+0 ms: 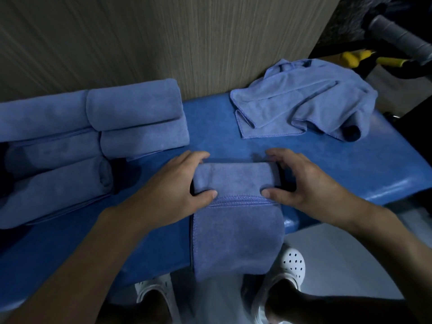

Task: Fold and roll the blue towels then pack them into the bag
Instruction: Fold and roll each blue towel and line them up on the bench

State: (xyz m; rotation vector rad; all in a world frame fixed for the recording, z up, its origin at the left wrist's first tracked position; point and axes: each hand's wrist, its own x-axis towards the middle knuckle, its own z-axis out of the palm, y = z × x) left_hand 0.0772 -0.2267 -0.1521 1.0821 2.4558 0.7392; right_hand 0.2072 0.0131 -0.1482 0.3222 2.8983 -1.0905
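1. Rolling is going on: the left hand (180, 183) and right hand (304, 183) are clamping the half-rolled towel (236, 178) at its ends, fingers curled over it, on the bench (350, 160).
2. Its tail is hanging off the near edge (not yet rolled), so tight rolling toward the body is looking due next.

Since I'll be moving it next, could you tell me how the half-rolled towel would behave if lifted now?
Probably floppy: the tail of the half-rolled towel hangs limp over the bench edge. Its roll would likely unwind if released, since only the left hand and right hand grip it.
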